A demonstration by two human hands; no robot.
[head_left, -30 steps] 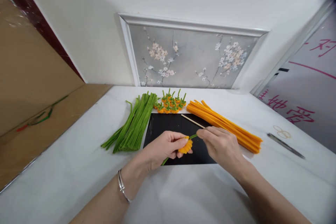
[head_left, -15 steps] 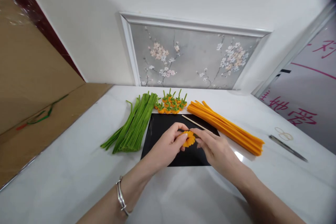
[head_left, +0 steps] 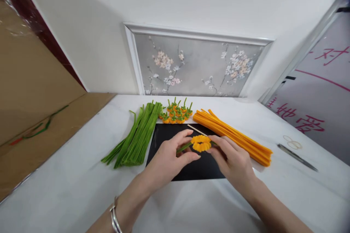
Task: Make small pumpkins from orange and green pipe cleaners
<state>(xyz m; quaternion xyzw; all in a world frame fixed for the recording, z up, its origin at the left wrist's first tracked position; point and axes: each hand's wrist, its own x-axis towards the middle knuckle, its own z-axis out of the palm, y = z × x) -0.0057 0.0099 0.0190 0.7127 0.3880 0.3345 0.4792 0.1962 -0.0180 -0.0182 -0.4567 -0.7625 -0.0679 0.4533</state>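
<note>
An orange ring of scalloped chenille-stem loops (head_left: pixel 201 148) hangs over the black mat, and a green chenille stem (head_left: pixel 183 147) sticks out from it on both sides. My right hand (head_left: pixel 232 156) pinches the ring's right edge and the stem there between thumb and fingers. To the left, my left hand (head_left: pixel 169 156) has its thumb and index finger spread apart beside the ring. The stem's left part runs into the gap between those fingers; the other fingertips are partly hidden behind it.
Under the hands lies a black mat (head_left: pixel 161 138) with a thin pale stick (head_left: pixel 195 129). Around it are green chenille stems (head_left: pixel 140 134), small orange-green pieces (head_left: pixel 176 113) and orange chenille stems (head_left: pixel 232 131). Tweezers (head_left: pixel 296 157) and rubber bands (head_left: pixel 292 142) lie right.
My left thumb and index finger have let go of the orange ring and spread apart. The ring has turned, its opening now shows, and the green stem is visible. The view has tilted slightly up.
</note>
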